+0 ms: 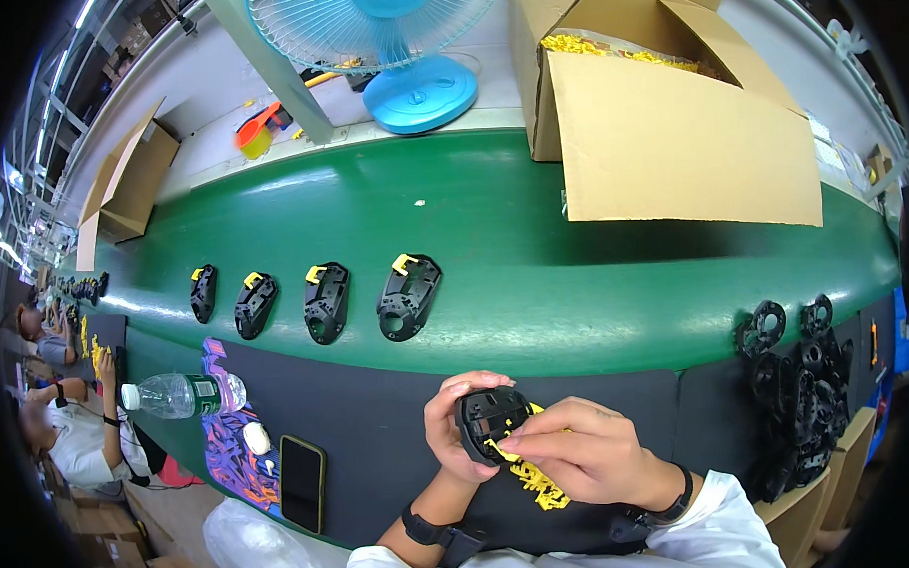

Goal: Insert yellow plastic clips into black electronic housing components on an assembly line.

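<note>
My left hand [444,433] is wrapped around a black plastic shell [479,419], rounded with cut-outs, tilted up above the dark mat. My right hand [585,450] is closed in a pinch at the shell's lower right side. A small yellow plastic part [498,450] shows at those fingertips, against the shell. Below the hands lies a pile of yellow plastic parts [542,489], partly covered by my right hand. Farther off, several similar black shells, such as the rightmost one [409,304], stand in a row, each with a yellow piece at its top end.
Black shells [807,402] are heaped at the right. An open carton [685,141] with yellow parts overhangs the green surface [512,202]. Behind it stands a blue fan [420,93]. A bottle [183,395] and phone [302,484] lie left; other people sit beyond.
</note>
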{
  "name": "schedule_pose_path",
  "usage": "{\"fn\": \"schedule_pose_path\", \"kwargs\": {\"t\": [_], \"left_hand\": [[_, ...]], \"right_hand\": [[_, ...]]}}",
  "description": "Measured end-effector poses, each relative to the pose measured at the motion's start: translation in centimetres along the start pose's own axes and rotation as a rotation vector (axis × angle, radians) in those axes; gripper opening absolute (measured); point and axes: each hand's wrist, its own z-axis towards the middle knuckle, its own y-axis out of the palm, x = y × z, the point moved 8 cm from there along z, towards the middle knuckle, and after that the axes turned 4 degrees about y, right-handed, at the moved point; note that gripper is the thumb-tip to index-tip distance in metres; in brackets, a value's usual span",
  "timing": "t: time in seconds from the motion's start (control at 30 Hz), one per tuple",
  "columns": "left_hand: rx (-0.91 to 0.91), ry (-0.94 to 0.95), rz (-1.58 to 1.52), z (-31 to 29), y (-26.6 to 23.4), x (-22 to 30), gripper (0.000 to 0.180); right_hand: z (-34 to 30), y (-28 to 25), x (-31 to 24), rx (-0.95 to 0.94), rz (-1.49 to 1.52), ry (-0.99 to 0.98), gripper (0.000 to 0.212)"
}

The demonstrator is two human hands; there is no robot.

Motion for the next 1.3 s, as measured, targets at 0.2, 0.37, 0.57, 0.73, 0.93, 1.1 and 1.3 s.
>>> {"fn": "schedule_pose_path", "kwargs": {"t": [0.2, 0.37, 0.57, 0.73, 0.93, 1.1, 1.3], "left_hand": [[0.048, -0.041, -0.062, 0.3, 0.5, -0.2, 0.086], [-0.013, -0.008, 0.036, 0.3, 0.9, -0.4, 0.089], [-0.081, 0.076, 0.203, 0.8, 1.7, 0.4, 0.091], [-0.110, 0.131, 0.244, 0.7, 1.7, 0.5, 0.090], [-0.105, 0.159, 0.248, 0.7, 2.1, 0.5, 0.089], [-0.073, 0.181, 0.236, 0.6, 2.2, 0.6, 0.088], [-0.114, 0.211, 0.268, 0.5, 2.6, 0.5, 0.088]], "right_hand": [[-0.4, -0.6, -0.9, 0.050, -0.160, -0.166, 0.040], [-0.2, -0.8, -0.4, 0.003, -0.149, -0.083, 0.044], [-0.4, -1.4, 0.0, -0.055, -0.123, -0.041, 0.048], [-0.8, -1.4, 0.3, -0.121, -0.090, -0.008, 0.050], [-0.9, -1.6, 0.6, -0.152, -0.098, -0.040, 0.047], [-1.0, -1.8, 1.4, -0.129, 0.003, -0.049, 0.046], [-1.3, -2.5, 2.4, -0.153, 0.185, 0.146, 0.037]]}}
